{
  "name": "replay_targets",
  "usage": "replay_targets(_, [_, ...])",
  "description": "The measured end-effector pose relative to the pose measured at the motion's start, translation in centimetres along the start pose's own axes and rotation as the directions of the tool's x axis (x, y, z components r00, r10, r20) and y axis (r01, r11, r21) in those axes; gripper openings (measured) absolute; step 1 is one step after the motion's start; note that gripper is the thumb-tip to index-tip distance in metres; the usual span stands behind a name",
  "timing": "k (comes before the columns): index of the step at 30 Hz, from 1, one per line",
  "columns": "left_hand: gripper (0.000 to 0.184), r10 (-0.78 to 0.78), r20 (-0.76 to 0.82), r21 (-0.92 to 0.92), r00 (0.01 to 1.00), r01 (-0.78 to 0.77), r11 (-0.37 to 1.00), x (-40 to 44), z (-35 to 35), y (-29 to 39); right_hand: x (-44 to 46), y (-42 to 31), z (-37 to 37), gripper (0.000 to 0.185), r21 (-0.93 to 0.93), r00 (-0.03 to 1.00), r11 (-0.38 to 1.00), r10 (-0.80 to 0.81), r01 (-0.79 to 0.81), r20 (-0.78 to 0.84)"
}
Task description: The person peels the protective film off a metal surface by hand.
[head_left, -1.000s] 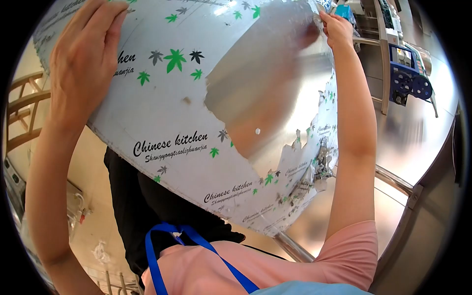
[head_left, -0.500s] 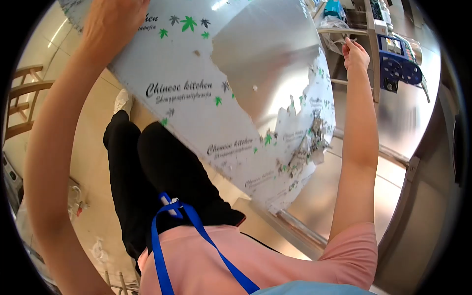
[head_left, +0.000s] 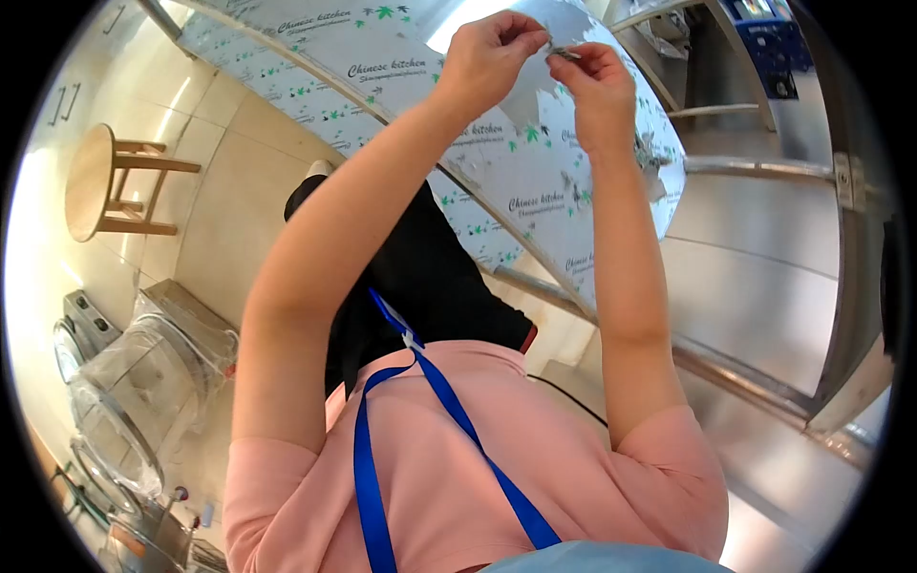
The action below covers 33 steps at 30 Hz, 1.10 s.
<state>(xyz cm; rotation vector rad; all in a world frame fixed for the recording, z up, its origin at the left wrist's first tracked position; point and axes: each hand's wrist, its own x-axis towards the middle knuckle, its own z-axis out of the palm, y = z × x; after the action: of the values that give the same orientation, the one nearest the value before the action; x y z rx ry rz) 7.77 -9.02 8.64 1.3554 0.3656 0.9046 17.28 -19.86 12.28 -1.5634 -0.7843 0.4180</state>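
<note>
My left hand and my right hand meet above a metal sheet, both with fingers pinched. Between their fingertips is a small, dark, crumpled scrap of film; its exact shape is too small to make out. Below them lies the white protective film, printed "Chinese kitchen" with green and dark leaves, still covering much of the sheet. Shiny bare metal shows where the film has a ragged edge. Crumpled film bits lie near the right side, partly behind my right forearm.
A wooden stool stands on the tiled floor at left. Below it are chairs wrapped in clear plastic. A metal frame with rails is at right, and a blue item sits at upper right.
My left hand has moved right from the sheet's upper left, and my right hand has come left over the sheet. They now meet at a small scrap. The view has shifted.
</note>
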Motion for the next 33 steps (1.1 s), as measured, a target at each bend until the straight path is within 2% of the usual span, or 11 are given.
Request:
replay_targets(3, [0.021,-0.084,0.089,-0.098,0.992,0.093,0.991,-3.6,2.5,-1.1,-4.0,-0.1,-1.6,0.017,-0.192,0.998,0.981,0.019,-0.029,-0.055])
replay_targets(5, [0.021,-0.105,0.175,-0.022,0.979,0.110,0.994,-5.8,3.6,-1.0,-6.0,0.3,-3.1,0.018,-0.378,0.995,0.924,0.021,-0.056,-0.097])
replay_targets(9, [0.018,-0.182,0.341,-0.016,0.922,0.199,0.980,-8.8,5.5,-0.9,-10.1,2.2,-5.6,0.028,-0.486,0.993,0.874,-0.078,0.024,-0.091])
replay_targets(10, [0.017,-0.217,0.348,0.003,0.912,0.230,0.973,-9.2,6.0,-0.9,-11.0,2.5,-6.1,0.033,-0.440,0.991,0.894,-0.120,0.085,-0.052])
replay_targets(14, [0.013,-0.287,0.379,-0.002,0.880,0.311,0.950,-10.7,8.1,-1.9,-13.3,1.9,-8.5,0.028,-0.192,0.994,0.977,0.077,-0.091,-0.075])
replay_targets(17, [0.019,-0.283,0.387,-0.037,0.878,0.321,0.946,-11.6,9.7,-2.7,-13.9,2.1,-9.9,0.027,-0.177,0.976,0.967,0.159,-0.185,-0.151])
replay_targets(20, [0.027,-0.293,0.427,-0.116,0.855,0.373,0.920,-12.2,10.8,-3.0,-14.2,2.4,-11.6,0.025,-0.220,0.971,0.947,0.216,-0.235,-0.107])
replay_targets(22, [0.032,-0.273,0.477,-0.160,0.836,0.388,0.908,-12.6,11.2,-3.3,-14.1,2.9,-12.4,0.024,-0.264,0.956,0.934,0.181,-0.241,-0.232])
replay_targets(26, [0.023,-0.297,0.350,0.096,0.888,0.281,0.955,-13.2,10.7,-2.9,-12.9,3.3,-13.3,0.022,-0.484,0.902,0.837,0.025,-0.254,-0.430])
replay_targets(30, [0.017,-0.103,0.130,0.513,0.986,0.022,0.858,-10.5,6.4,-3.3,-11.3,6.0,-15.0,0.021,-0.785,0.939,0.542,0.021,-0.299,-0.343])
replay_targets(33, [0.018,-0.024,0.011,0.615,1.000,0.012,0.788,-7.9,1.7,-3.7,-10.3,6.9,-15.3,0.023,-0.853,0.944,0.419,0.037,-0.313,-0.328])
